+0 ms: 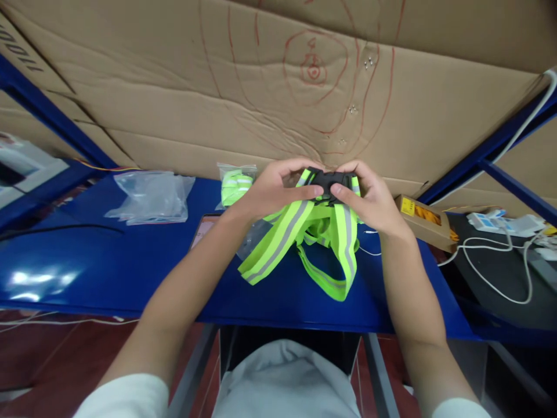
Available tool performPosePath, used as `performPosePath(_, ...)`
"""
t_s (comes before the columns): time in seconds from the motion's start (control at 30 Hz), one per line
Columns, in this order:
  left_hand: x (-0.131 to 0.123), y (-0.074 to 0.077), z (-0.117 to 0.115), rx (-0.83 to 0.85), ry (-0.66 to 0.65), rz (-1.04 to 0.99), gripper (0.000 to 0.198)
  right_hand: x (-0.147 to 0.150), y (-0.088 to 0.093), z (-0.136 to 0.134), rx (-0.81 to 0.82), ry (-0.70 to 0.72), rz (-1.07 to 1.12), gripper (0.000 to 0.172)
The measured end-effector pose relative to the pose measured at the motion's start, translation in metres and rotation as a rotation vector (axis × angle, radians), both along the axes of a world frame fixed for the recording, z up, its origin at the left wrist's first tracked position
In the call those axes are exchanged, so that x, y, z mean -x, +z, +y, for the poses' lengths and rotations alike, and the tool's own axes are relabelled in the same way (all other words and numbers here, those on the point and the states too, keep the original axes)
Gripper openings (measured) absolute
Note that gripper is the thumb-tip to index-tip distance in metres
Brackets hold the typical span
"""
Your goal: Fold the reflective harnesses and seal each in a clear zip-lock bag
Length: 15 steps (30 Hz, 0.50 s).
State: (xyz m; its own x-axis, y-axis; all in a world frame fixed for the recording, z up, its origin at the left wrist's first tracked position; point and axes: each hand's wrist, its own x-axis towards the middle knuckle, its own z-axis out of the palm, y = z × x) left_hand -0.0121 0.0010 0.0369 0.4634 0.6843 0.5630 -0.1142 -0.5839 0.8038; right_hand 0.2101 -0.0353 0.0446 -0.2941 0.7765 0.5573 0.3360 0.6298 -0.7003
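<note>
Both hands hold a black plastic buckle [329, 184] above the blue table. My left hand [285, 188] is closed on its left side, thumb on the front face and fingers behind. On the other side my right hand [366, 194] pinches it in the same way, the two thumbs nearly touching. From the buckle hang neon yellow-green straps with a grey reflective stripe [282, 244]. They loop down, and a bunched part lies behind them. Whether the buckle's halves are fully clicked together, I cannot tell.
Clear plastic bags [152, 197] lie on the blue table [108, 255] at left. A bagged bundle of green strap [235, 187] stands by the cardboard wall [174, 104]. A phone [203, 229] is partly hidden by my left arm. A cardboard box [429, 223] and white cables [496, 247] are at right.
</note>
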Motion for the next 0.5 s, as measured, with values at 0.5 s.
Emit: performPosePath(0.5,0.008,0.006,-0.009,0.117,-0.143,0.026,0.048,0.010,0.000,-0.006,0.462,0.112,0.479,0.038)
